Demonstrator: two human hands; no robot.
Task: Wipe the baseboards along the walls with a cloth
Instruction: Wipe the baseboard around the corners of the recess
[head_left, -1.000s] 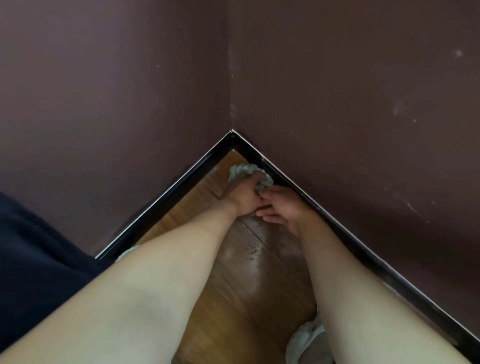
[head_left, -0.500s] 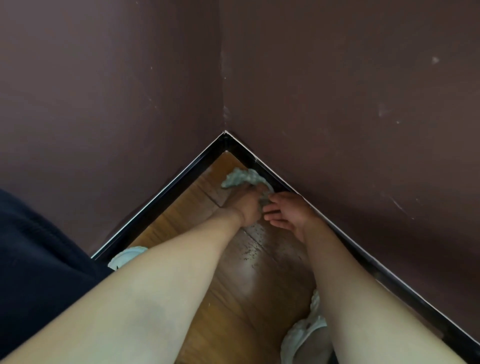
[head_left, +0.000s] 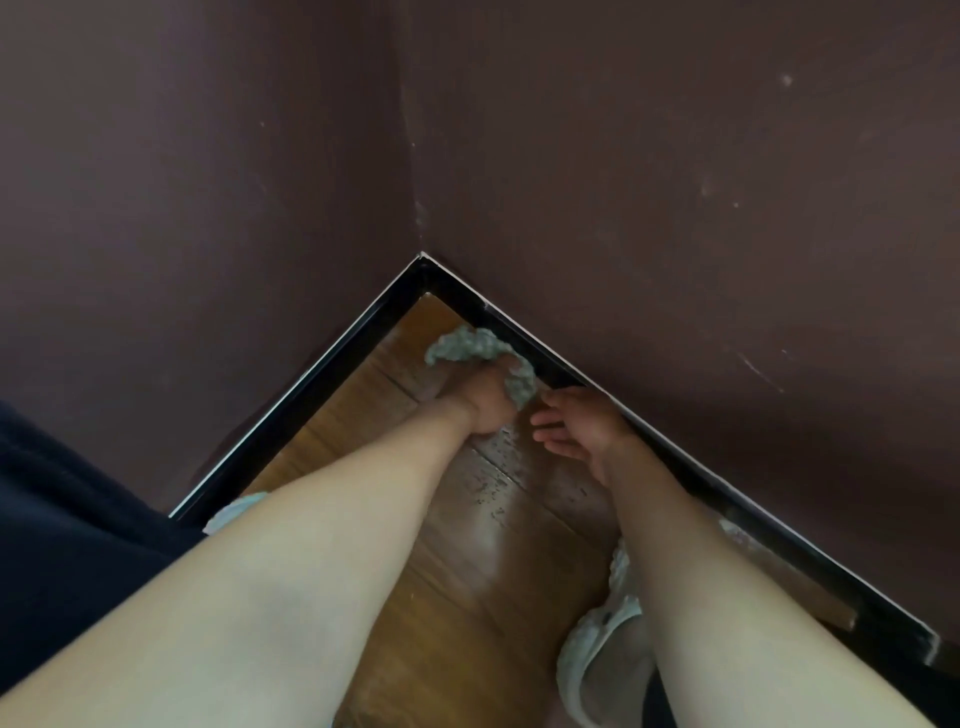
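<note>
step: wiping right baseboard (head_left: 675, 457) near corner | left hand (head_left: 485, 402) grips cloth (head_left: 480, 351) | right hand (head_left: 576, 431) loose, empty (fingers spread) | next: press along board

Both bare forearms extend from lower frame toward centre. Left hand (head_left: 485, 402) at frame centre, fingers curled closed, knuckles up. Right hand (head_left: 582, 431) just right of it, fingers loosely spread, palm partly turned left
</note>
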